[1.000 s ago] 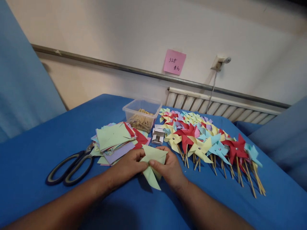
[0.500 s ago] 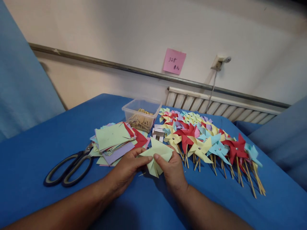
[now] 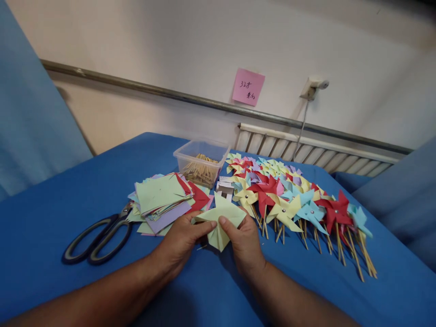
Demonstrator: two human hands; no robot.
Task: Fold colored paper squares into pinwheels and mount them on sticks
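Both hands hold one pale green paper piece [image 3: 220, 219] folded into pinwheel flaps, just above the blue table [image 3: 68, 204]. My left hand [image 3: 182, 240] pinches its left flap with thumb and fingers. My right hand [image 3: 243, 243] grips its right side, thumb on top. A thin wooden stick [image 3: 201, 247] lies on the cloth under the paper. A stack of coloured paper squares [image 3: 163, 202] sits just left of my hands. Rows of finished paper pinwheels [image 3: 293, 200] on sticks lie to the right.
Black-handled scissors [image 3: 97, 238] lie at the left. A clear plastic tub of wooden sticks [image 3: 200, 163] stands behind the paper stack, small white boxes [image 3: 225, 187] beside it. A pink note [image 3: 248, 87], a rail and a radiator are on the wall behind.
The green paper has turned in my hands: its long lower point is folded up and the piece is more compact. Both hands shifted slightly toward the pinwheels.
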